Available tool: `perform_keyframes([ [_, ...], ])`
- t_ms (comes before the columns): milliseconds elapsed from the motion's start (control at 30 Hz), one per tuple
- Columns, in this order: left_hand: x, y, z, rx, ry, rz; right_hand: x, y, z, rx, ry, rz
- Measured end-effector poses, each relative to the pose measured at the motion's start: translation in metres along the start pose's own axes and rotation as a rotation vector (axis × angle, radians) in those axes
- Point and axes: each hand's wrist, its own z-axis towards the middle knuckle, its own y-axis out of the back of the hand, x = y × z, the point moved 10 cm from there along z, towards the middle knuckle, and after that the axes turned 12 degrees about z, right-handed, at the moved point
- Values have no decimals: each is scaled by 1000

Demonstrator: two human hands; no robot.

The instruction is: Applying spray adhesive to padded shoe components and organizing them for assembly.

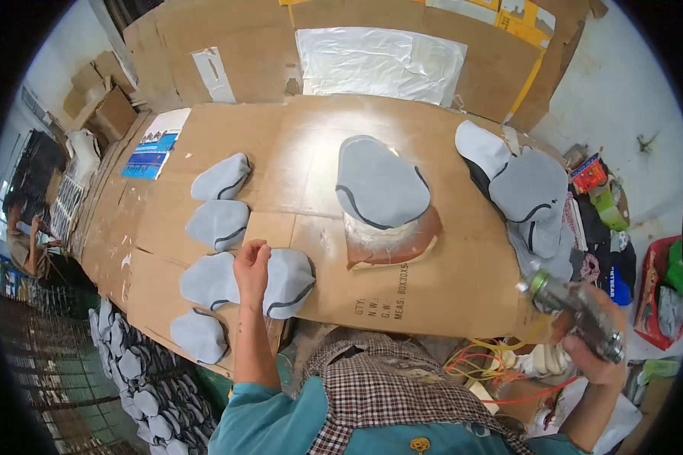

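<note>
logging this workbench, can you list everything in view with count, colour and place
cardboard-covered table: one, brown, centre
grey pieces near left hand: five, grey with dark edge lines, left part of table
grey piece on round block: one, grey, table centre
round block: one, reddish-brown and white, under that piece
stacked grey pieces: a few, count unclear, right table edge
clear plastic sheet: one, whitish, on cardboard at back
blue and white leaflet: one, far left of table
pile of grey pieces: many, below table at left
left hand: resting on a grey piece
right hand: grip closed around spray gun, metallic, green collar
</note>
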Motion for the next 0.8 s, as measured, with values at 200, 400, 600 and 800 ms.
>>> perform_keyframes([
  [200,15,5,8,45,20,-42,24,-11,-16,-172,1,-196],
  [400,27,18,13,60,35,-70,39,-16,-46,-252,-52,-135],
  [600,34,31,5,58,37,-80,54,-66,-27,-76,1,-124],
  [800,44,42,-3,4,56,-71,60,-58,-17,-94,49,-136],
])
